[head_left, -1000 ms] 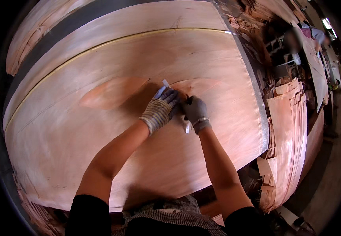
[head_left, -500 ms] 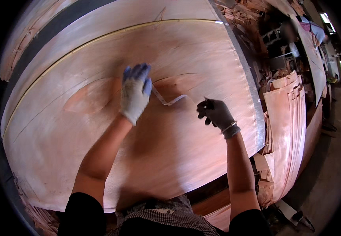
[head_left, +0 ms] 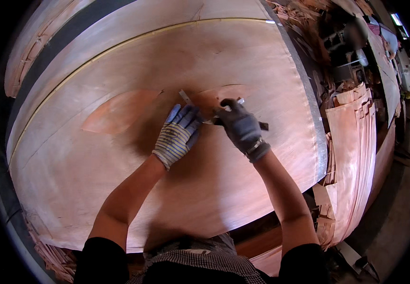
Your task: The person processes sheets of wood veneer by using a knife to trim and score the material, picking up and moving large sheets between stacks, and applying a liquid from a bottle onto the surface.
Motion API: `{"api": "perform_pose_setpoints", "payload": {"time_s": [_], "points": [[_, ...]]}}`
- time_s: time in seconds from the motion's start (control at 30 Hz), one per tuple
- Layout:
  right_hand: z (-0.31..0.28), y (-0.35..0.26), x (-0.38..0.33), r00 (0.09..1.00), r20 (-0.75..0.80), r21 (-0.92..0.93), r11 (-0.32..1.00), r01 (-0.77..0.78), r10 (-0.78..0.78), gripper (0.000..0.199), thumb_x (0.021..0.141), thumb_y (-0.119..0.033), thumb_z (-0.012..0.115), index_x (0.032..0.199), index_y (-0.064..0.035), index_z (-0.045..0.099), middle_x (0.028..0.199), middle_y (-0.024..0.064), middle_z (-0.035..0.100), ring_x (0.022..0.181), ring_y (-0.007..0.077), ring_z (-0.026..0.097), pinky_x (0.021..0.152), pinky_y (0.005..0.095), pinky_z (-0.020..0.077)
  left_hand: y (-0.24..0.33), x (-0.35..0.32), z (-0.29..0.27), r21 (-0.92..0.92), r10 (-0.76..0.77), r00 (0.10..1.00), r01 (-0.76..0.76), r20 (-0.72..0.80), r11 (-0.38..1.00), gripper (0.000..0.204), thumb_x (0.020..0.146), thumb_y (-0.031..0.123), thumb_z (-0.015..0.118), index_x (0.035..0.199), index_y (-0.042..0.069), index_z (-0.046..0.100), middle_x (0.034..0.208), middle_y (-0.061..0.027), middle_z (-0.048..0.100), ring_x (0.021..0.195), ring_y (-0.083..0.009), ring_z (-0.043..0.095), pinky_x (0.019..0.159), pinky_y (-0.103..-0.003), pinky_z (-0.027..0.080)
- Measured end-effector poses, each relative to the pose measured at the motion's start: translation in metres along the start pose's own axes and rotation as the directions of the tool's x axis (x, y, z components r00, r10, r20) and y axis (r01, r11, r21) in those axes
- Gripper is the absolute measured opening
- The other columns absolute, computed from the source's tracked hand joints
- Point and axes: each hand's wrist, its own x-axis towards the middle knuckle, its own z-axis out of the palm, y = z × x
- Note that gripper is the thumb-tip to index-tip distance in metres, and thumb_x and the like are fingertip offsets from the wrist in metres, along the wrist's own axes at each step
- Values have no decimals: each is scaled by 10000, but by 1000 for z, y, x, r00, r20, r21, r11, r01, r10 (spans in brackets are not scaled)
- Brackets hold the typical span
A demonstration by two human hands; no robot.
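My left hand (head_left: 179, 135), in a striped grey-and-blue glove, lies with fingers stretched out on a large sheet of wood veneer (head_left: 167, 208). A narrow white strip of tape (head_left: 185, 97) shows just past its fingertips. My right hand (head_left: 243, 127), in a dark grey glove, is closed close beside it over the tape. The dark end of a small tool (head_left: 263, 126) sticks out from the right hand; its kind cannot be made out. A redder leaf-shaped veneer patch (head_left: 120, 111) lies to the left, and another redder patch (head_left: 214, 94) is partly hidden behind my hands.
A thin yellow strip (head_left: 120, 41) crosses the far part of the sheet. Stacked veneer pieces (head_left: 349, 156) stand at the right, with veneer scraps (head_left: 297, 16) at the far right. A dark band (head_left: 56, 35) runs along the far left.
My left hand has come down nearer and to the right, onto the veneer by the tape. My right hand has moved left to the tape, and a dark tool end now shows beside it.
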Motion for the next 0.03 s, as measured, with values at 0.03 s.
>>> {"api": "perform_pose_setpoints", "payload": {"time_s": [0.03], "points": [[10, -1, 5, 990, 137, -113, 993, 29, -14, 286, 787, -153, 642, 1071, -172, 611, 1156, 92, 537, 947, 260, 592, 681, 387, 517, -6, -4, 6, 41, 16, 999, -17, 28, 999, 415, 775, 209, 580, 1171, 84, 565, 1248, -154, 502, 1204, -323, 423, 1075, -460, 241]]}}
